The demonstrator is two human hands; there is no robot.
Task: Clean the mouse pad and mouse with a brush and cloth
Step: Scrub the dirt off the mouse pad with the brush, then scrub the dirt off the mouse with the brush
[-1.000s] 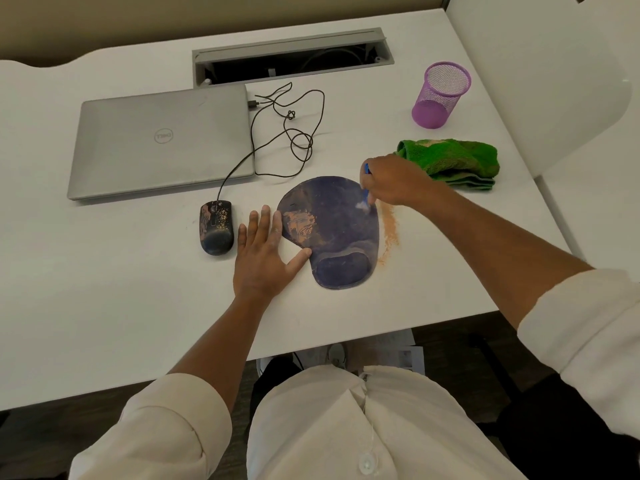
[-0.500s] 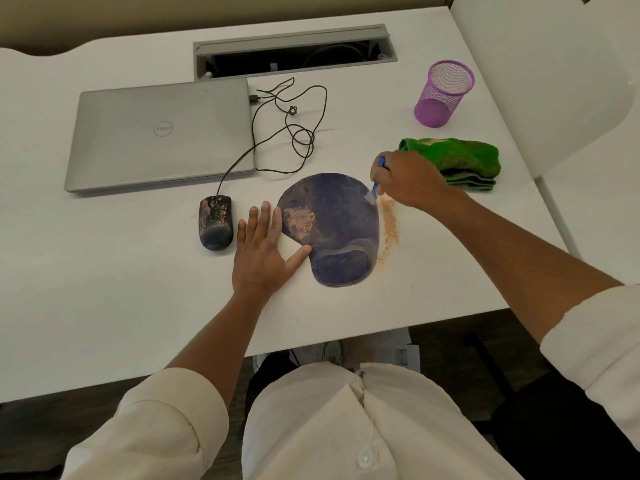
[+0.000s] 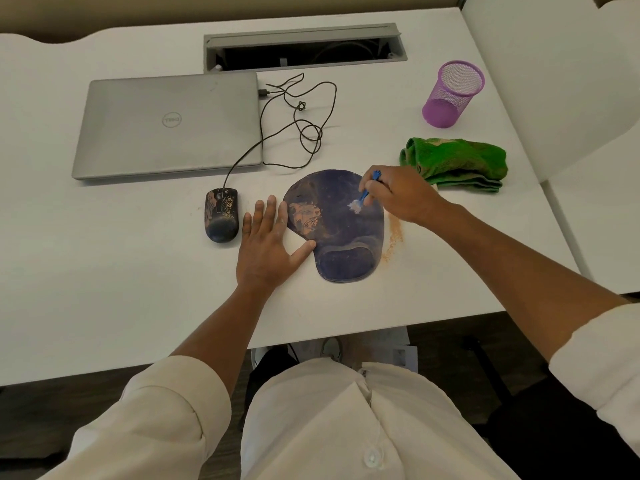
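Note:
A dark blue mouse pad point(image 3: 341, 230) with a wrist rest lies on the white desk, an orange dust patch on its left part. My right hand point(image 3: 398, 197) grips a small blue brush point(image 3: 363, 197) whose white bristles touch the pad's upper right area. Flat on the desk, my left hand point(image 3: 266, 247) rests with straight fingers, forefinger and thumb against the pad's left edge. A black wired mouse point(image 3: 221, 219), smeared with orange dust, sits left of that hand. The folded green cloth point(image 3: 457, 164) lies behind my right hand.
A closed grey laptop point(image 3: 166, 126) sits at the back left with the mouse cable point(image 3: 301, 126) looped beside it. A purple mesh cup point(image 3: 452, 95) stands at the back right. Swept orange dust point(image 3: 393, 240) lies on the desk right of the pad. An open cable tray point(image 3: 304, 50) runs behind.
My right hand has carried the brush leftward from the pad's right edge onto its surface. My left hand has stayed pressed at the pad's left edge.

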